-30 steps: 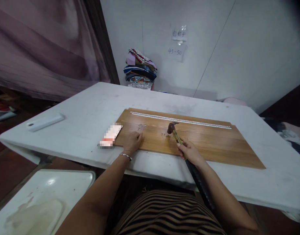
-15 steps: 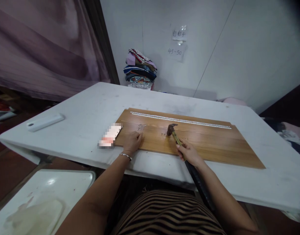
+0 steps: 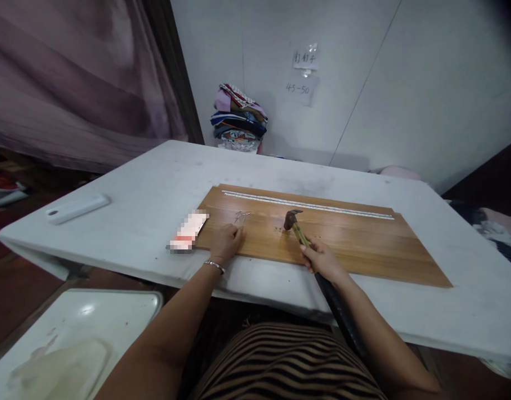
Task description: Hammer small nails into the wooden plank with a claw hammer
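Note:
My right hand point(image 3: 322, 258) grips a claw hammer point(image 3: 297, 229) by its handle, the dark head held over the middle of a brown wooden board point(image 3: 372, 244). Resting at the board's near left edge is my left hand point(image 3: 226, 241), fingers curled closed; whether anything small is between them is hidden. Just beyond its fingertips lies a small heap of loose nails point(image 3: 241, 216). Close to the hammer head, several small nail heads or marks point(image 3: 277, 229) dot the board, with more to the right near my right hand.
Two white printed strips point(image 3: 305, 205) run along the board's far side. A phone point(image 3: 187, 230) with a blurred screen lies at the left. The white-covered table point(image 3: 142, 183) also bears a white handled object point(image 3: 78, 208). Folded clothes point(image 3: 239, 119) are stacked by the wall; a white stool point(image 3: 125, 300) stands lower left.
Very little differs. My left fingertips have drawn slightly back from the nails, while the right hand and hammer stay almost still.

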`<move>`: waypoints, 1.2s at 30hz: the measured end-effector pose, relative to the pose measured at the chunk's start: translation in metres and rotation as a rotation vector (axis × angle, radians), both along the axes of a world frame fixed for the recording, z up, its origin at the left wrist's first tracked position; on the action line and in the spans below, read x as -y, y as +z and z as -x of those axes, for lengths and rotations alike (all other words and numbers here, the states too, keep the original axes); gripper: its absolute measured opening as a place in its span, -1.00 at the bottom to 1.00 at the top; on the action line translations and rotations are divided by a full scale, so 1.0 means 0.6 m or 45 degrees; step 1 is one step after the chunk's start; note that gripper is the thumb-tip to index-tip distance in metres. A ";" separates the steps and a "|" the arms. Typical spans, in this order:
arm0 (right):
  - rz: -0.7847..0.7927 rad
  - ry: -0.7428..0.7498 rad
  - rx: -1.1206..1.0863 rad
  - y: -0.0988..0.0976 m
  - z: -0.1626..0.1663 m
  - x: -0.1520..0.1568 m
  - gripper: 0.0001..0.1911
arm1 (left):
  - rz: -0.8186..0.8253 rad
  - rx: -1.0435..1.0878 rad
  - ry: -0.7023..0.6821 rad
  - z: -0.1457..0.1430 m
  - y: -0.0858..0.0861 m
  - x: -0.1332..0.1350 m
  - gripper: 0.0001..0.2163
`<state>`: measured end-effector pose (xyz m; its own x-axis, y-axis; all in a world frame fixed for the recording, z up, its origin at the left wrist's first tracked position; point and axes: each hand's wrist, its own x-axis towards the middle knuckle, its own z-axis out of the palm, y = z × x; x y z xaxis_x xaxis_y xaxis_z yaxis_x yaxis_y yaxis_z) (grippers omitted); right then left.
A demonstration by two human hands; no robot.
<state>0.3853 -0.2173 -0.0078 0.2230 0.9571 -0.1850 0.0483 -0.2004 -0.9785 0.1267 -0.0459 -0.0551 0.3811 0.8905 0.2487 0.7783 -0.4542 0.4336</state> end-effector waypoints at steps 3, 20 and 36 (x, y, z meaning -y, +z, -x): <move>0.005 -0.016 -0.013 -0.004 0.001 0.000 -0.44 | 0.008 0.013 0.003 0.000 0.000 0.000 -0.62; -0.021 -0.019 0.010 0.008 -0.001 0.002 -0.45 | -0.010 0.014 -0.009 0.002 -0.002 -0.001 -0.61; 0.004 -0.003 -0.024 -0.009 0.001 0.001 -0.54 | -0.028 0.012 0.010 0.001 -0.006 -0.001 -0.62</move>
<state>0.3848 -0.2179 -0.0133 0.2216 0.9560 -0.1923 0.0296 -0.2037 -0.9786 0.1259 -0.0451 -0.0585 0.3714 0.8878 0.2718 0.7779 -0.4573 0.4310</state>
